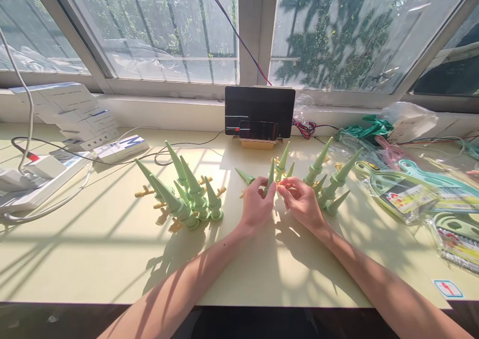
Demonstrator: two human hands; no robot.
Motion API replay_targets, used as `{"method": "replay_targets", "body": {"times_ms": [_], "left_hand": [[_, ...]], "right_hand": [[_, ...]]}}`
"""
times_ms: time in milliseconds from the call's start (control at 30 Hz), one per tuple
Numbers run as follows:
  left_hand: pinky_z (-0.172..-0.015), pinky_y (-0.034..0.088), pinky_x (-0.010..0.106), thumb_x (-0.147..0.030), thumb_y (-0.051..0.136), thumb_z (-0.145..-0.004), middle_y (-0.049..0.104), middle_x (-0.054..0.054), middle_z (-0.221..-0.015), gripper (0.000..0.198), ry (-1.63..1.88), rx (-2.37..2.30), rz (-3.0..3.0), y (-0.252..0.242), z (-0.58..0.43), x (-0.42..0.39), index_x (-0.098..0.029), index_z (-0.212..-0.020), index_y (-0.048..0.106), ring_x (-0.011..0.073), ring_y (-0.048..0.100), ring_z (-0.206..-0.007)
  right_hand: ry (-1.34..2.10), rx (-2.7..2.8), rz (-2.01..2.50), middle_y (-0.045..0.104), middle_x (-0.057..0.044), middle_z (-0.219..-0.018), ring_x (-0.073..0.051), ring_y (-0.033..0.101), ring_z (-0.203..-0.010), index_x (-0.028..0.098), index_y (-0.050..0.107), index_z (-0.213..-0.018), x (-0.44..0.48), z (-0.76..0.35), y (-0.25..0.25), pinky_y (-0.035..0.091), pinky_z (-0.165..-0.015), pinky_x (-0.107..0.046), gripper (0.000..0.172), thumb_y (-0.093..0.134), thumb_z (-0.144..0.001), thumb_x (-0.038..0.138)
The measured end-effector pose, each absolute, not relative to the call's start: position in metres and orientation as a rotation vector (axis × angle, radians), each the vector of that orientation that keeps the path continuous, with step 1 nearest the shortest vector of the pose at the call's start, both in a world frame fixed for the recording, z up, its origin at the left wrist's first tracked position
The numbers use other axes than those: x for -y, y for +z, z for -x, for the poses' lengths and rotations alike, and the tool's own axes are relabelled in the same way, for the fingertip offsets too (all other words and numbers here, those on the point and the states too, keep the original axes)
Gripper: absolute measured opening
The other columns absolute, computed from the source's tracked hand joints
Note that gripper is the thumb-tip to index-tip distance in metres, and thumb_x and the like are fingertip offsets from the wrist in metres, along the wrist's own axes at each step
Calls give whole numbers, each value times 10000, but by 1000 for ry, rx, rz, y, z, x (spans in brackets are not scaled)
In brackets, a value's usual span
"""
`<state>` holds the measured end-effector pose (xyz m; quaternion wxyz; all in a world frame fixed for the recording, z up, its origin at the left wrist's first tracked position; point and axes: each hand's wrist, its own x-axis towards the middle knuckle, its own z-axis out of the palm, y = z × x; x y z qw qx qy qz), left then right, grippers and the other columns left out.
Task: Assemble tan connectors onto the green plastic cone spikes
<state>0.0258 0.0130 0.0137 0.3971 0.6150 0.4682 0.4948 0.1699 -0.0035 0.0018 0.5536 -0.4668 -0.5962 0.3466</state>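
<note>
My left hand [259,199] is closed around a green cone piece [271,175] near the middle of the table. Touching it from the right, my right hand [299,199] has its fingers pinched at a small yellow bit, mostly hidden by the fingertips. Just behind the hands stands another green cone [283,158], and a loose-looking cone [244,175] tilts to the left. A cluster of green cones with yellow branch-like pieces [194,194] stands on the left. More green cones [331,186] stand right of my right hand.
A black tablet [259,110] and a phone [258,130] lean upright at the back. White boxes [71,114], a power strip [45,181] and cables lie left. Bagged green items [404,189] cover the right side. A sticker [448,288] marks the front right corner.
</note>
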Motion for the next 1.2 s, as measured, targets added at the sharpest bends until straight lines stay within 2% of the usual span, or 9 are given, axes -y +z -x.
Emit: {"method": "replay_targets", "body": {"times_ms": [200,433,567,833,967,1033,1200], "left_hand": [[-577,428,269,-453,591,-905,716,34,-891,274,1259,-1212,-1523,13,-25,-15,-191,-880,666,130,621,-614],[-543,395,262,-446,588,-905,702,24,-870,264,1264,-1198,-1549,12,-25,-15,-191,-872,648,103,552,-549],[-529,375,258,-439,582,-910,690,13,-872,258,1263,-1194,-1570,11,-26,-14,-190,-872,637,80,473,-510],[-498,344,250,-427,585,-908,681,8,-854,250,1257,-1168,-1568,12,-28,-11,-188,-855,628,68,399,-486],[-495,338,252,-429,592,-903,681,7,-854,249,1255,-1173,-1569,13,-28,-10,-187,-854,627,66,395,-485],[-495,341,254,-430,592,-903,683,8,-860,248,1256,-1170,-1567,13,-27,-10,-189,-856,628,68,403,-486],[-511,357,263,-439,587,-903,685,10,-861,248,1253,-1166,-1571,13,-27,-11,-200,-852,631,80,422,-494]], "right_hand": [[817,1446,1107,624,0,-807,-122,515,-502,217,643,-1007,2,-171,0,404,-486,-287,261,671,-894,450],[830,1445,1098,624,-16,-756,-137,496,-500,210,632,-987,1,-172,-2,418,-477,-299,293,633,-917,495],[804,1459,1142,609,-8,-694,-127,490,-484,188,630,-923,2,-171,0,413,-473,-280,319,619,-924,507],[769,1506,1216,480,35,-504,-119,464,-465,186,579,-705,5,-172,5,371,-487,-256,434,559,-951,543],[739,1519,1249,463,35,-490,-117,445,-467,189,553,-652,4,-172,6,353,-483,-256,466,567,-942,554],[737,1507,1229,499,28,-541,-115,460,-473,189,568,-685,3,-173,5,371,-487,-257,441,573,-941,548],[781,1431,1161,598,16,-676,-115,506,-458,203,615,-928,1,-173,1,414,-457,-261,315,643,-906,516]]}}
